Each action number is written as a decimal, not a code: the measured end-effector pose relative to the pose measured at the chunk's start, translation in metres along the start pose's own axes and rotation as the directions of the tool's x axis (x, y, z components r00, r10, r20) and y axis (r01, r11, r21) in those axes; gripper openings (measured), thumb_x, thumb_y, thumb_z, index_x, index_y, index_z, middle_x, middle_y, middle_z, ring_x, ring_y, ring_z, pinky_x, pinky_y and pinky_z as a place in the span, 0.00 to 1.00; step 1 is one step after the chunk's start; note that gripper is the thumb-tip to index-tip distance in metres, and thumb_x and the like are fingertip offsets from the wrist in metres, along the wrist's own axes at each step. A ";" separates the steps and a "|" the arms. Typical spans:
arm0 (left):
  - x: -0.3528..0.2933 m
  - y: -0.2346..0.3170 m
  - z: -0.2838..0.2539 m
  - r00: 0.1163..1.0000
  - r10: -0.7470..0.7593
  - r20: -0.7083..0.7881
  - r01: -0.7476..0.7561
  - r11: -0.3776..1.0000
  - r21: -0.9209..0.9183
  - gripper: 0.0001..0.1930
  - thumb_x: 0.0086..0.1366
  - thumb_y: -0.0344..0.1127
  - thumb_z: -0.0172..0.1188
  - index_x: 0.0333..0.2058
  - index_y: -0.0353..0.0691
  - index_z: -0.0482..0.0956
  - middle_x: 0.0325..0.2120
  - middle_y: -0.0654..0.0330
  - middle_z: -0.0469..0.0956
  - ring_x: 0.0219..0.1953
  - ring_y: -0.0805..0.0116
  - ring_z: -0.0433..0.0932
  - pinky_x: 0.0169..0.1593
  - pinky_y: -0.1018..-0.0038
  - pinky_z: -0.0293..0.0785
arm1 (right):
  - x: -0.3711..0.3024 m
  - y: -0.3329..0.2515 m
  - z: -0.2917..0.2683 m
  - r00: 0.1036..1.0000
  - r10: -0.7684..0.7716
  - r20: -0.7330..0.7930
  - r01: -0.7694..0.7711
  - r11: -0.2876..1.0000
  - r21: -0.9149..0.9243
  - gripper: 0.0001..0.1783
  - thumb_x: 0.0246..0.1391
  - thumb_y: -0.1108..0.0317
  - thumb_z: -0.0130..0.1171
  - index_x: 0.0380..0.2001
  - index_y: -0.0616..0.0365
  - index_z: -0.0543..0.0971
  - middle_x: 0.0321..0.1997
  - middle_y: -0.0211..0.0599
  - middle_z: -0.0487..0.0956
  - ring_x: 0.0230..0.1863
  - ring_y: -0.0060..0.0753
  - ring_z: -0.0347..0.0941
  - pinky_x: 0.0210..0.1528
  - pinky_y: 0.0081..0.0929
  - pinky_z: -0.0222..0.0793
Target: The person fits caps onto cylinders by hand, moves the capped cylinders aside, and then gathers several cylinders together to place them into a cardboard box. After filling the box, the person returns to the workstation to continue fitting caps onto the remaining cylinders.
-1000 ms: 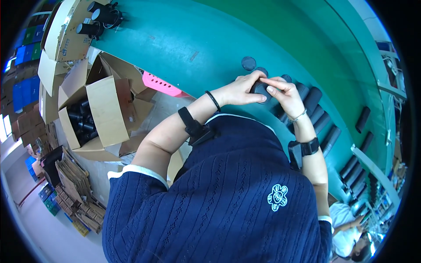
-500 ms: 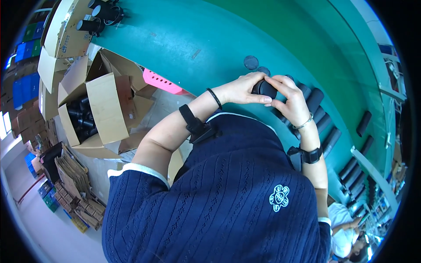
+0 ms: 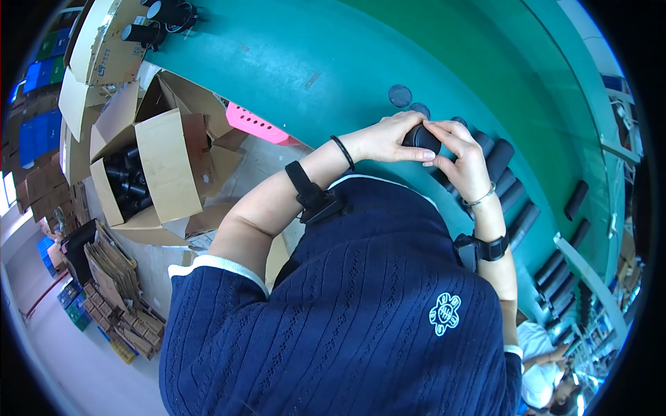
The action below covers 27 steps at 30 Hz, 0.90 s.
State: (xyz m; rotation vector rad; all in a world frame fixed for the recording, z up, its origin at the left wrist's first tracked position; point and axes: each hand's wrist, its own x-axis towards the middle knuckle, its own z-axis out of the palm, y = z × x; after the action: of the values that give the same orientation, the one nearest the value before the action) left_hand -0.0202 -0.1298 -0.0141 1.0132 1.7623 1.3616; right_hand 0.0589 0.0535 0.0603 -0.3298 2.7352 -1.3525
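Both hands are closed around a black cylinder [image 3: 421, 139], seen almost end-on above the green table. My left hand [image 3: 393, 141] wraps its left side, the thumb lying across the near rim. From the other side my right hand [image 3: 460, 154] grips it, its fingertips meeting the left ones at the far rim. Just beyond the hands lies a dark, clear-looking disc [image 3: 399, 96], with a second disc [image 3: 420, 109] partly hidden by my left hand. Several black tubes [image 3: 499, 158] lie beside my right hand.
An open cardboard box [image 3: 161, 170] with black cylindrical parts stands at left, near a pink perforated basket [image 3: 255, 125]. Black cylinders with wires [image 3: 143, 33] sit at the table's far left. More black tubes [image 3: 557, 281] lie at right, past a metal bar. A co-worker [image 3: 544, 364] is lower right.
My hands keep the same hold on the black cylinder, with hardly any movement. The whole view has shifted very slightly.
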 end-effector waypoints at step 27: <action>-0.001 0.004 0.003 0.999 -0.044 -0.018 0.044 0.999 0.001 0.32 0.56 0.59 0.61 0.47 0.37 0.69 0.40 0.47 0.74 0.45 0.50 0.74 0.49 0.61 0.68 | -0.002 -0.002 0.012 0.998 -0.044 -0.049 0.041 0.998 -0.052 0.29 0.34 0.77 0.69 0.47 0.63 0.78 0.43 0.38 0.75 0.44 0.38 0.72 0.47 0.31 0.71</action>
State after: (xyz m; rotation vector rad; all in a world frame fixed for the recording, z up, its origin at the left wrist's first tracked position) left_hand -0.0166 -0.1289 -0.0103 0.9597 1.7884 1.3462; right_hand 0.0627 0.0433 0.0548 -0.3647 2.8234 -1.3206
